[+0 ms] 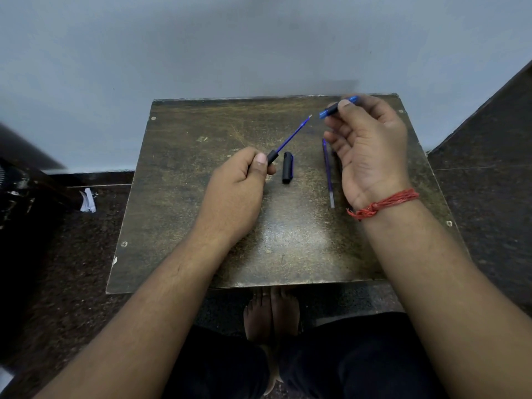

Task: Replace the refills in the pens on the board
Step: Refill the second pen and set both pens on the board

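Note:
My left hand [239,185] grips a black pen barrel [272,157] over the middle of the worn brown board [201,214]. A thin blue refill [292,135] sticks out of the barrel, pointing up and right. My right hand [367,145] is raised near the far right corner and pinches a blue and black pen tip section [335,108], which is blurred. A black pen cap [287,167] lies on the board between my hands. A loose blue refill [328,174] lies lengthwise just left of my right palm.
The board rests on a dark speckled floor against a pale wall. A scrap of white paper [87,200] lies on the floor to the left. My bare feet [272,312] show below the board's near edge.

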Demonstrator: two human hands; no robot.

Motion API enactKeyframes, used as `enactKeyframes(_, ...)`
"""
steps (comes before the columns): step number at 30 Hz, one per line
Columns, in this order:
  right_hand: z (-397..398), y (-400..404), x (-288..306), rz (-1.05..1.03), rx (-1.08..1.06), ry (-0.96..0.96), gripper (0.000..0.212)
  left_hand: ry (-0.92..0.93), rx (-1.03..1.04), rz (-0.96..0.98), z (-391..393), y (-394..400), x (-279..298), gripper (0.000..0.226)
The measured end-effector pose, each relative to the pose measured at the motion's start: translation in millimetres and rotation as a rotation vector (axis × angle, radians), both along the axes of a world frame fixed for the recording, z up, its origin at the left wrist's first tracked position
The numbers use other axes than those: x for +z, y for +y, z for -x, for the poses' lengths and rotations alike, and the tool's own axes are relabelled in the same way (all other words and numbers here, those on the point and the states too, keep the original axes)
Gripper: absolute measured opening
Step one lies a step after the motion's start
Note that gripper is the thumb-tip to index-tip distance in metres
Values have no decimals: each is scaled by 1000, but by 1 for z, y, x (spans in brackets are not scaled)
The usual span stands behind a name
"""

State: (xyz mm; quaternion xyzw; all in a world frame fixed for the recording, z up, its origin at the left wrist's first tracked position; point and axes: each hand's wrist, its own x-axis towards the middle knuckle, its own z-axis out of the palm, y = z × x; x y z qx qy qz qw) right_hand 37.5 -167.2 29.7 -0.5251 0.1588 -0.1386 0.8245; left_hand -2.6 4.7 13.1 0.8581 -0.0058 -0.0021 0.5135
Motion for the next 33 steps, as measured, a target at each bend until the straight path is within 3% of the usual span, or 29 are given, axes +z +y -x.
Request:
enactKeyframes(5,-3,-3,-2,134,-35,5,6,6,14,62,0,-1,0,31)
enactKeyframes(7,-3,-4,-5,404,-15,42,3,-7,16,80,-1,0,-1,31)
enactKeyframes(11,1,-4,-8,1139,140,151,8,-46,38,86,-2,2,-1,31)
enactKeyframes(15,5,2,-8,1561,240,244,22,-54,38,84,-1,2,-1,30)
enactKeyframes(24,9,18,-10,1697,312,227,26,-46,28,117,-3,2,-5,31)
enactKeyframes(33,8,15,-8,1643,315,233,24,-48,23,96,-2,2,-5,31)
